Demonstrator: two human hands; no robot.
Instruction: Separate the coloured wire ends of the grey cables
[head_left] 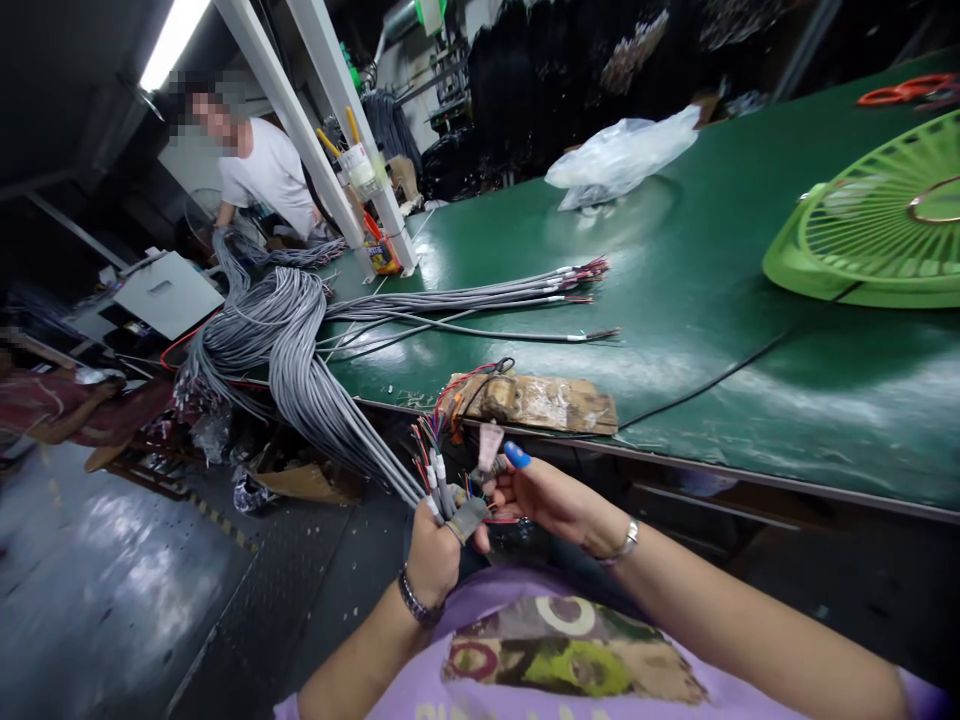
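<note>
Just off the near edge of the green table [750, 300], below its left part, left hand [433, 560] is fisted tight around the grey cable bundle [300, 370], stripped wire ends [439, 450] fanning up out of the fist. The bundle runs back up over the table's left edge. Right hand [551, 497], blue fingertip cover [517, 455], fingertips together on the wire ends; looks like a pinch, too small to be sure. Cardboard scrap [536, 400] on the near edge right above the hands. Cut cable lengths [480, 300] lie mid-table, plastic bag [622, 155] at the far edge, green fan grille [877, 225] at the right edge. Another person [262, 170] stands past the left end.
</note>
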